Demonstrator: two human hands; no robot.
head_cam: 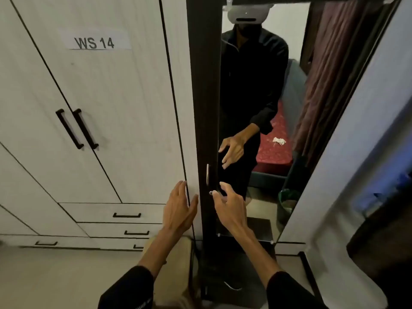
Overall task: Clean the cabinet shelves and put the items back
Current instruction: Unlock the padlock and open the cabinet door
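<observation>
Both hands are raised to the dark mirror door (204, 108) of the cabinet, and neither holds anything. The left hand (178, 210) is spread, its fingertips at the seam where the white panel (174, 108) meets the dark door frame. The right hand (227, 208) is also spread with loosely bent fingers, just short of the small metal handle (207, 174) and the lock (210, 192) below it; whether it touches either one cannot be told.

The step in hand looks like opening this door to reach the shelves, which are hidden behind it. To do it well, the right hand should take the handle squarely and pull along the door's swing, while the left steadies the fixed panel without putting fingers into the gap at the seam. The pull should be slow, since the door carries glass.

The door is tall and narrow, dark brown, with a long mirror (263, 85) set in it. The mirror shows the person in dark sleeves and, behind them, a bed with a red cover (275, 152) and a crumpled white scrap (279, 141) on it. To the left stand white doors with black bar handles (77, 129), a label reading WS 14 (94, 43), and drawers (124, 214) below.
</observation>
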